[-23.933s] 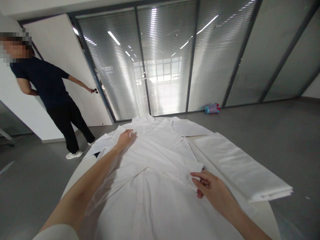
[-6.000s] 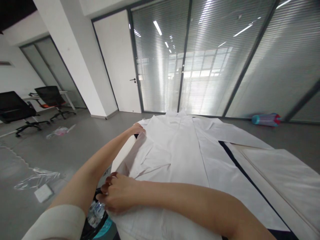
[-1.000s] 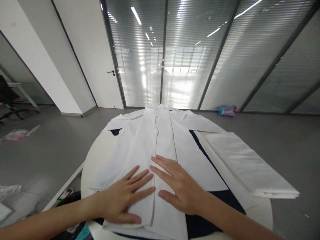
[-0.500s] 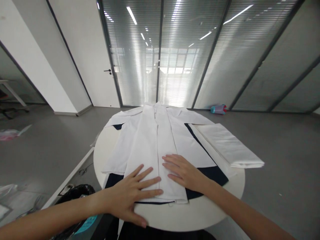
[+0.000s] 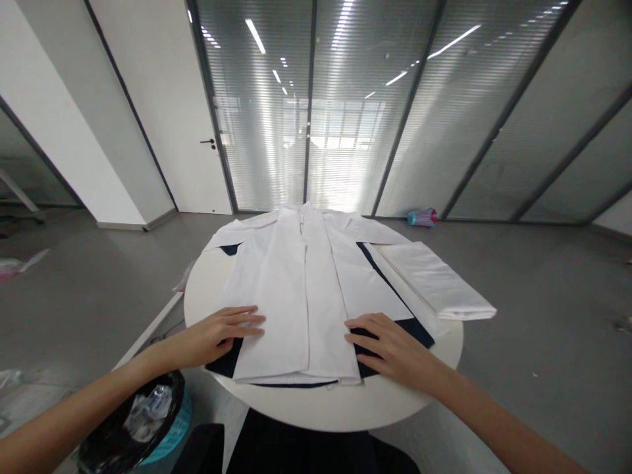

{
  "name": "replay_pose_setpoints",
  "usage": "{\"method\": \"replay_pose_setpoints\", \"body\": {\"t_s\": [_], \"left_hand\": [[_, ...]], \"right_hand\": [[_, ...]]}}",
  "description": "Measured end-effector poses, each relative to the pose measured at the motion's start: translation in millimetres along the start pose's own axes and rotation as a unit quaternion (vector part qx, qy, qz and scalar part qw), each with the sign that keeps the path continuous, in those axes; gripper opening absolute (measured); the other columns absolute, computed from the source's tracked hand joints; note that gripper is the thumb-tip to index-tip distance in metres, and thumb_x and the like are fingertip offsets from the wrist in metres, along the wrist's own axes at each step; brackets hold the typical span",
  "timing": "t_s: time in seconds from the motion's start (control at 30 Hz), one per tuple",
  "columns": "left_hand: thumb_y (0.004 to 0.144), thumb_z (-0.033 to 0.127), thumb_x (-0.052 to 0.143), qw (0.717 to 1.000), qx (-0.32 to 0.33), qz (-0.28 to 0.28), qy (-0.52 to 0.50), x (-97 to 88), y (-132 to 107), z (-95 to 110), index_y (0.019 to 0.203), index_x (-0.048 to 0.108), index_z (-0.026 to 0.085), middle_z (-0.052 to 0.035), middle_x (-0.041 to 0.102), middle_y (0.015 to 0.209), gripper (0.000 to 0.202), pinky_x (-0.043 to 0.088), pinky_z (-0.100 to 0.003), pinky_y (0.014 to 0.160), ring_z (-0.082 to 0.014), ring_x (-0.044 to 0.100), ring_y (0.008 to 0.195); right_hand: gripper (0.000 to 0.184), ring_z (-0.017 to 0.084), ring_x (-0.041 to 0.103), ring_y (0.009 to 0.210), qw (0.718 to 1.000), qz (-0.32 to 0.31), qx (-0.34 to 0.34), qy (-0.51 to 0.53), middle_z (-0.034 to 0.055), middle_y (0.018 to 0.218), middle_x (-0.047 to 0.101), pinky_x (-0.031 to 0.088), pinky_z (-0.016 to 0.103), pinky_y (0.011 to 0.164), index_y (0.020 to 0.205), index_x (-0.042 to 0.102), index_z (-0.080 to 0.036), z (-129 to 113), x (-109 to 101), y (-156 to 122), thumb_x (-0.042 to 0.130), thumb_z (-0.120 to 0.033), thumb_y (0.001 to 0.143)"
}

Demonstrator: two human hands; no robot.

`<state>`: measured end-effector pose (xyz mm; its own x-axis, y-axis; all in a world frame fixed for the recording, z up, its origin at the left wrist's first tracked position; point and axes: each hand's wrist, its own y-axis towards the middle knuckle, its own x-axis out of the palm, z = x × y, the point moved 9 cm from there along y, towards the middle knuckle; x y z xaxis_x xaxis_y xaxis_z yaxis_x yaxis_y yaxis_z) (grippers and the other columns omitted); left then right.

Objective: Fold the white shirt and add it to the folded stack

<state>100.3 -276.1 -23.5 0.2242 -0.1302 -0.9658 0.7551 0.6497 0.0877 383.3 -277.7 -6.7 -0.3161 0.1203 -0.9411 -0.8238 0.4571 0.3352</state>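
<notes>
A white long-sleeved garment lies spread on a round white table, its collar away from me and two long front strips side by side down the middle. Dark navy cloth shows beneath its lower edges. My left hand rests at the left strip's outer edge, fingers stretched out. Across from it, my right hand lies with fingers apart, its tips at the right strip's outer edge over the navy cloth. Neither hand holds anything.
A folded white cloth lies on the table's right side, overhanging its edge. Below left stands a blue bin with a black liner and clear plastic inside. A blue and red item is on the floor by the glass wall.
My hands have moved apart, from the middle of the garment to the strips' outer edges. My left hand has moved left and away from me. The view has shifted slightly.
</notes>
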Motion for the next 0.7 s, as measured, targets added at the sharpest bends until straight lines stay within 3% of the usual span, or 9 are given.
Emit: {"method": "replay_pose_setpoints", "body": {"t_s": [0.13,0.23,0.33,0.43,0.57,0.7], "left_hand": [[0.092,0.006,0.046,0.999,0.014,0.036,0.024,-5.3,8,3,0.141,0.054,0.036,0.0007,0.051,0.148,0.058,0.039,-0.044,0.115,-0.0237,0.045,0.139],[0.09,0.011,0.052,0.998,0.035,0.029,0.039,-4.7,16,10,0.145,0.048,0.035,-0.0015,0.049,0.15,0.06,0.037,-0.047,0.116,-0.0261,0.044,0.139],[0.087,0.011,0.055,0.998,0.058,0.007,0.032,-1.5,20,14,0.15,0.042,0.034,-0.0035,0.044,0.154,0.068,0.035,-0.051,0.116,-0.0282,0.041,0.141],[0.092,0.01,0.048,0.998,0.058,0.023,-0.007,-3.8,19,8,0.147,0.047,0.033,-0.0031,0.052,0.147,0.059,0.039,-0.046,0.114,-0.0247,0.047,0.137],[0.096,0.009,0.042,0.994,0.037,0.073,-0.068,-8.8,15,-6,0.141,0.054,0.032,-0.0037,0.06,0.14,0.052,0.046,-0.039,0.109,-0.0203,0.056,0.129],[0.089,0.011,0.055,0.998,0.037,0.054,-0.017,2.4,16,-6,0.147,0.046,0.033,-0.0047,0.052,0.147,0.063,0.041,-0.046,0.113,-0.0244,0.05,0.135]], "right_hand": [[0.026,0.024,0.059,0.109,1.0,-0.015,-0.018,-0.018,0.009,0.123,0.065,0.05,0.042,0.093,0.118,0.066,-0.022,1,3,9,0.061,-0.02,0.093],[0.025,0.023,0.06,0.105,0.999,-0.017,-0.026,-0.032,0.0088,0.117,0.068,0.049,0.042,0.09,0.116,0.066,-0.021,0,3,15,0.061,-0.02,0.092],[0.02,0.022,0.061,0.097,0.999,0.009,-0.03,-0.037,0.0082,0.107,0.07,0.049,0.04,0.087,0.11,0.067,-0.02,0,-3,21,0.058,-0.017,0.092],[0.019,0.021,0.061,0.093,0.998,0.053,-0.03,-0.032,0.0082,0.102,0.071,0.049,0.039,0.084,0.104,0.067,-0.018,1,-10,23,0.052,-0.012,0.093],[0.026,0.024,0.06,0.104,0.998,0.051,-0.008,-0.032,0.0107,0.112,0.068,0.049,0.044,0.09,0.111,0.065,-0.018,8,-1,22,0.056,-0.009,0.089],[0.043,0.028,0.056,0.118,0.998,0.02,0.028,-0.044,0.0139,0.128,0.063,0.048,0.048,0.098,0.126,0.062,-0.018,23,14,24,0.064,-0.011,0.083]]}}
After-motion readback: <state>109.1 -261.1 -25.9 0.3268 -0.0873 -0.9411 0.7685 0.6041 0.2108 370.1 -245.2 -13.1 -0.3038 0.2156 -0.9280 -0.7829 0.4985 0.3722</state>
